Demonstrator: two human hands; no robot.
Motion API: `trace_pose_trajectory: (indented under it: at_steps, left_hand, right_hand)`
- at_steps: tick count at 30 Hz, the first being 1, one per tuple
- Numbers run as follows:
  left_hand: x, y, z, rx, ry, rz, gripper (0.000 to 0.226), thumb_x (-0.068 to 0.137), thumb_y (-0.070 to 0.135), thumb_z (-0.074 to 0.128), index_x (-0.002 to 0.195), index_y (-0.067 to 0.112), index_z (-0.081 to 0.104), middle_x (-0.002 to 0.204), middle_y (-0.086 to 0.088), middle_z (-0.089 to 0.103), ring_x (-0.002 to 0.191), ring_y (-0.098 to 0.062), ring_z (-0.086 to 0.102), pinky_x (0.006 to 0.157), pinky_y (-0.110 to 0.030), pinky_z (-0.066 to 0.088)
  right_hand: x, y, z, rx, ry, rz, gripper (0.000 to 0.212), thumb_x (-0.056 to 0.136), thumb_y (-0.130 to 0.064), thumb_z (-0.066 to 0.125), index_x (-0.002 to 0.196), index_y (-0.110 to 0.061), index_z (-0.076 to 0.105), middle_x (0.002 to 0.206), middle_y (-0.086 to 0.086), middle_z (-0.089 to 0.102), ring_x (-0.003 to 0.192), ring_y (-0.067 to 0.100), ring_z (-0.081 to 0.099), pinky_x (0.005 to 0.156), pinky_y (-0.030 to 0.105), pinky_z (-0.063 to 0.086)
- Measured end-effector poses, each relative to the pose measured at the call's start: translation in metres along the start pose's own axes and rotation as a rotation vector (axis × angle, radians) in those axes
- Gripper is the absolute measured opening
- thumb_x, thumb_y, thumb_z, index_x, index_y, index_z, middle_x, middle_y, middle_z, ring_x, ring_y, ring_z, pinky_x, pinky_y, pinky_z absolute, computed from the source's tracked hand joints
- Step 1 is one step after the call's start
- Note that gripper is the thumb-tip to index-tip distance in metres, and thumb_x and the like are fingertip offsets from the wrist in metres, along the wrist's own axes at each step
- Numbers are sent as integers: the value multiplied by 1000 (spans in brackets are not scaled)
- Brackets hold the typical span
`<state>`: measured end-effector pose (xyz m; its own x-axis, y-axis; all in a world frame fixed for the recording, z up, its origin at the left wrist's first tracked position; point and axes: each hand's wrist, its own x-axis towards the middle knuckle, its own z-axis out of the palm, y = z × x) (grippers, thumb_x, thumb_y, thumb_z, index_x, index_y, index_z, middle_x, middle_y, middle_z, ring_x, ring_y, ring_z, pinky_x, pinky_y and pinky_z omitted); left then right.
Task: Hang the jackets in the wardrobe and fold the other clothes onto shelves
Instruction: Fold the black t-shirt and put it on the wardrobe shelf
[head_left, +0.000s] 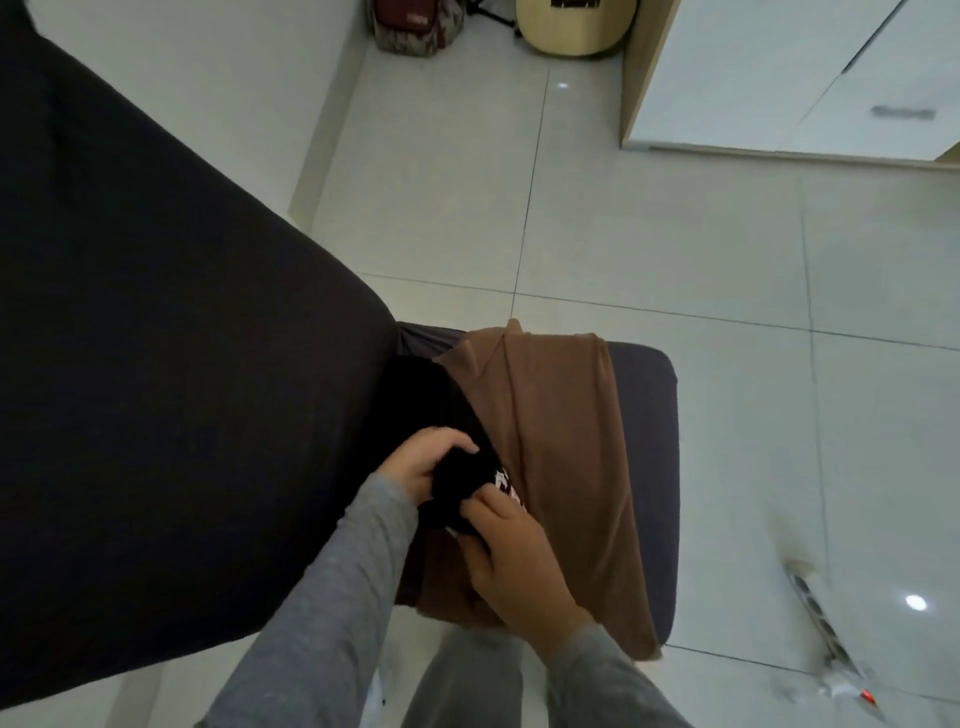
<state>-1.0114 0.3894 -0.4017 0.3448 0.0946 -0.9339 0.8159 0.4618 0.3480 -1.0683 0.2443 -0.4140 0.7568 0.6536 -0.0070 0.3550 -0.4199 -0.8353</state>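
A black garment (439, 415) with a white and pink print lies bunched on a dark stool seat (647, 415), beside a brown garment (561, 441) draped over the same seat. My left hand (421, 462) grips the bunched black cloth from the left, fingers curled over its top. From the right, my right hand (511, 561) pinches the same cloth with thumb and fingers, resting over the brown garment. Both arms wear grey sleeves.
A large dark grey upholstered surface (156, 312) fills the left side. A white wardrobe (779, 78) with a closed door stands at the top right. A guitar (571, 26) and a bag (415, 23) lean at the back. A power strip (821, 618) lies on the tiled floor at right.
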Motion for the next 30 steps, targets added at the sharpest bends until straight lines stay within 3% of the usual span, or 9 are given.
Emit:
trace_pose_trajectory:
  at_steps: [4,7,11,13,16,18,20,24,30]
  left_hand:
    - [-47,2,-21,-90,23,126,21,75,-13,45,92,-3,52,74,-14,53,54,-23,60,42,-23,48]
    - [-82,23,-17,-188,-87,234,18,74,-14,42,83,-3,53,67,-17,57,53,-25,61,46,-26,52]
    - [-139,62,16,-216,-328,352,38,64,-9,51,102,-9,55,82,-22,62,66,-28,66,59,-31,58]
    - [-169,83,41,-151,-421,345,38,58,-3,54,95,-10,57,81,-21,62,67,-28,65,63,-30,56]
    - [-205,101,82,-59,-542,401,33,48,-2,58,79,-10,64,71,-19,64,60,-27,65,56,-28,56]
    - [-233,109,121,17,-613,461,42,37,-3,63,79,-8,65,73,-18,64,61,-27,65,57,-28,56]
    - [-248,112,156,62,-661,505,43,38,-2,62,80,-8,67,74,-20,65,62,-28,66,56,-29,55]
    - [-269,104,240,196,-709,529,45,45,-6,61,90,-6,68,84,-23,66,72,-31,67,65,-34,57]
    - [-258,91,374,180,-727,530,46,75,15,71,118,3,61,106,-13,69,93,-25,68,76,-31,55]
  right_hand:
    - [4,-25,-47,97,-154,-78,38,98,-39,40,96,-12,65,95,-3,61,89,10,56,80,28,46]
    - [15,-29,-97,248,190,132,33,97,-43,41,94,-21,65,93,-12,63,93,5,59,84,27,47]
    - [36,-50,-184,477,503,528,21,96,-36,49,95,-20,63,98,-1,66,92,13,62,76,15,50]
    - [36,-56,-238,872,431,674,37,98,-40,43,98,-10,65,100,12,69,80,17,65,68,23,49]
    - [18,-75,-288,1317,254,675,64,94,-58,33,102,-10,74,107,15,70,94,27,69,81,38,52]
    - [4,-84,-319,1356,227,647,70,97,-54,29,89,-4,77,96,18,72,87,26,71,73,33,57]
    - [-7,-84,-348,1364,290,434,74,98,-50,20,109,6,66,114,26,64,108,28,64,92,33,50]
    - [-46,-64,-434,1463,311,473,74,84,-69,35,101,-9,75,109,18,69,101,35,66,82,46,54]
    - [-96,-19,-575,1248,488,524,43,84,-26,56,114,5,64,102,22,70,84,33,71,66,41,59]
